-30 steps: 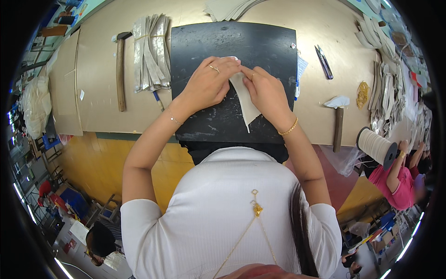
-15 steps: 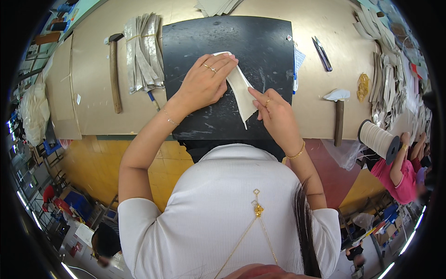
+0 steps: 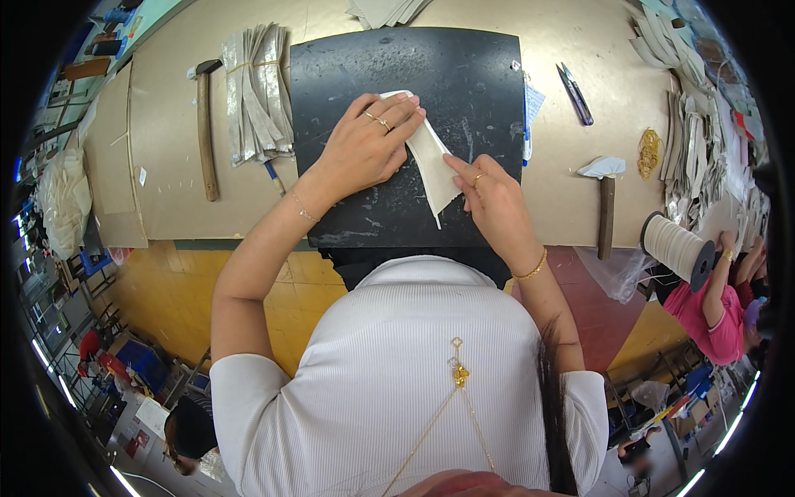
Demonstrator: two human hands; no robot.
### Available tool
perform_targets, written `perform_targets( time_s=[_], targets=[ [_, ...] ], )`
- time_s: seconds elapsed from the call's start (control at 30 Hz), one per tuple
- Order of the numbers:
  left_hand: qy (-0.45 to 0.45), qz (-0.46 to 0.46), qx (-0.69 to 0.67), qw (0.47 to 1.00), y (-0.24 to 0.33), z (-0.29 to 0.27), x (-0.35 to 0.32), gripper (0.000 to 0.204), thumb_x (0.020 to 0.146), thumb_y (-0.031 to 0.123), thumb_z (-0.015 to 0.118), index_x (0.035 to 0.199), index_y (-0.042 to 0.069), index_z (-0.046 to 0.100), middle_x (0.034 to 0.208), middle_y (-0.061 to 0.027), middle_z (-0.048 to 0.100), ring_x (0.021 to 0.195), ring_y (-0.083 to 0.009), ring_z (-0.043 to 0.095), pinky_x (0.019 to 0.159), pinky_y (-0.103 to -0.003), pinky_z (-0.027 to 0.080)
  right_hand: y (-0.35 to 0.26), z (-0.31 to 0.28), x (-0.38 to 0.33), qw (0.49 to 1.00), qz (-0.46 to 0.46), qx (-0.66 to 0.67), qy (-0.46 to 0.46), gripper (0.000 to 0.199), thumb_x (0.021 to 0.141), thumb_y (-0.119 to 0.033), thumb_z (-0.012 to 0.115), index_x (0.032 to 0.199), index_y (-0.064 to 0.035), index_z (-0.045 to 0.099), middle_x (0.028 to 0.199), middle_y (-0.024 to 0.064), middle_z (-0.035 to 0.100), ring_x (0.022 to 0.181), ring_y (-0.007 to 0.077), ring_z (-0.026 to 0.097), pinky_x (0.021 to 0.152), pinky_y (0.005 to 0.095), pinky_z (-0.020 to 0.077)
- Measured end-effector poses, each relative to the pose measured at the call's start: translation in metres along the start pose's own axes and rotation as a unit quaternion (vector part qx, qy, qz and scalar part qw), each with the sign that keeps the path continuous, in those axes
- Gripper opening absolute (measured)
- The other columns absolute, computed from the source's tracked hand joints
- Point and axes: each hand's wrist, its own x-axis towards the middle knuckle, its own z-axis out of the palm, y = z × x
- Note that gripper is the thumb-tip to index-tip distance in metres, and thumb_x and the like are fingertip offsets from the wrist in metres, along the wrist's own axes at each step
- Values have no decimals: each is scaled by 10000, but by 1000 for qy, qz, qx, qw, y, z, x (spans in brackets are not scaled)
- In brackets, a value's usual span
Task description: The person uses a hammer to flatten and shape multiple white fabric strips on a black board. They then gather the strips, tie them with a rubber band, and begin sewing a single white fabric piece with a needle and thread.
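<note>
On a black work board [image 3: 348,74] lies a curved cream strip of material [image 3: 432,170] with a white raised edge along its right side and a jagged lower end. My left hand [image 3: 364,145] rests over the strip's upper part, its fingers bent and pressed onto it. Lower down, my right hand [image 3: 497,203] has its thumb and fingers closed at the strip's right edge, the index finger lying along the white edging. Part of the strip is hidden beneath my left fingers.
Left of the board are a hammer [image 3: 206,132] and a banded bundle of grey strips [image 3: 252,95]. To the right lie thread snips [image 3: 575,93], a hammer with a white-wrapped head [image 3: 605,207], rubber bands [image 3: 649,153] and a cord spool [image 3: 675,247]. A person in pink [image 3: 704,319] works farther right.
Both hands stay almost in place on the strip. My right hand has shifted very slightly to the right; the strip lies nearly as before.
</note>
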Motion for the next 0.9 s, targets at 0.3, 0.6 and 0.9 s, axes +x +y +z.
perform_targets(
  time_s=[0.3, 0.6, 0.9],
  targets=[
    [-46, 3, 34, 998, 3, -5, -3, 480, 830, 151, 634, 1308, 198, 624, 1412, -88, 533, 1292, -242, 505, 1071, -494, 348, 2, -2, 2, 1000, -18, -21, 1, 303, 934, -28, 606, 1225, -61, 685, 774, 107, 506, 597, 205, 533, 600, 335, 469],
    [-93, 2, 10, 996, 6, -12, -4, 492, 807, 311, 679, 1298, 300, 639, 1471, -140, 460, 1365, -288, 416, 1089, -545, 293, 1, -6, 5, 999, -5, -39, -19, 296, 922, -53, 606, 1205, -48, 689, 807, 125, 523, 687, 280, 588, 653, 380, 501],
    [-113, 4, -1, 994, 9, -16, -5, 538, 757, 416, 731, 1286, 380, 641, 1539, -157, 359, 1412, -319, 342, 1090, -589, 267, 3, -7, 6, 995, -49, -87, -4, 335, 900, -23, 591, 1221, -57, 679, 829, 125, 529, 670, 288, 605, 629, 376, 515]
  ],
)
